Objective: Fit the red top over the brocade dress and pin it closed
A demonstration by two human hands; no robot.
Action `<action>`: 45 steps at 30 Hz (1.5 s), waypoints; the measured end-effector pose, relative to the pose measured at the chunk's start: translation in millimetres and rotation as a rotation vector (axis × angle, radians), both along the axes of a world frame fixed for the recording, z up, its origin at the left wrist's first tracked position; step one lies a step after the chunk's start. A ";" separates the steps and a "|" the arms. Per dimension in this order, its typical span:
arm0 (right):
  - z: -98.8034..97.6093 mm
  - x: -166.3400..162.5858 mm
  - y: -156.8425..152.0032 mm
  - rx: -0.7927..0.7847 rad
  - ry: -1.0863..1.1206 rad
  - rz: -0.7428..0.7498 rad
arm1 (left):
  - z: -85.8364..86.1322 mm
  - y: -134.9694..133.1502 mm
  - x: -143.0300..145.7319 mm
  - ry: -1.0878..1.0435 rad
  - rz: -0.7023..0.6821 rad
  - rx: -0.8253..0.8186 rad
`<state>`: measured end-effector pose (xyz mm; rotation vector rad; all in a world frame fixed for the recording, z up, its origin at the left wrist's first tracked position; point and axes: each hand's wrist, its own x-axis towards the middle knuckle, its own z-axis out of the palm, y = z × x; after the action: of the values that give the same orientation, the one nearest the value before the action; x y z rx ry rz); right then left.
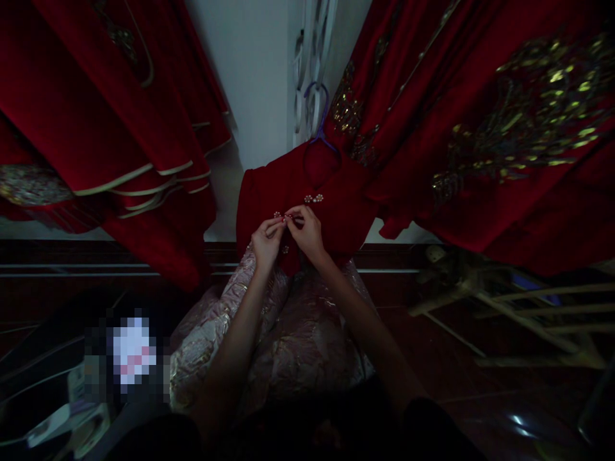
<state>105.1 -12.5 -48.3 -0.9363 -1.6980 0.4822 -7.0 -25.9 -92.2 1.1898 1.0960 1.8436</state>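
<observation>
A red jacket point(264, 192) hangs on a purple hanger point(320, 121) in front of me. Pearly ornamental fasteners point(314, 198) sit at its chest, and a smaller one point(285, 250) shows lower down. My left hand point(268, 242) pinches at a middle fastener point(277, 215) on the jacket's front. Right beside it, my right hand point(305, 229) pinches the same spot, the fingertips of both hands nearly meeting. The part of the fastener between the fingers is mostly hidden. Below the jacket spreads a shiny pinkish brocade skirt point(307, 333).
Red garments with pale trim point(144, 173) hang at the left. More red garments with gold sequins point(538, 115) hang at the right. A white metal grille point(314, 57) is behind the hanger. A wooden folding frame point(523, 314) stands low right; a pixelated patch covers something lower left.
</observation>
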 end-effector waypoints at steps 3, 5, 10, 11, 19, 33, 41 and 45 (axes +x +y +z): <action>-1.1 -0.4 -1.1 -0.025 0.008 0.004 | -2.0 2.4 -1.4 -0.017 0.005 -0.011; -2.6 -1.8 -1.5 -0.028 0.029 0.005 | -4.7 5.0 -2.6 -0.050 0.020 -0.037; -3.1 -7.2 1.7 -0.058 0.049 0.017 | -8.8 9.5 -4.1 -0.069 0.034 -0.047; -2.7 -7.1 1.8 -0.079 0.064 0.036 | -8.4 9.5 -3.8 -0.067 0.031 -0.034; -26.7 56.1 -32.4 -0.356 0.059 0.225 | -1.5 7.1 -5.0 -0.117 0.005 -0.041; -47.9 71.9 -33.6 -0.379 -0.254 0.083 | -14.8 2.1 -53.7 0.825 -0.397 -0.043; -62.1 63.1 -35.5 -0.320 -0.323 0.074 | -10.6 -12.8 -31.6 1.257 -0.157 -0.069; -59.8 59.6 -38.6 -0.321 -0.301 0.089 | -16.1 -9.2 -21.8 1.263 -0.160 0.002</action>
<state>164.7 -51.1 -108.1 -1.2159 -1.9760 0.7170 -28.8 -35.1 -108.3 2.4466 1.5066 0.8240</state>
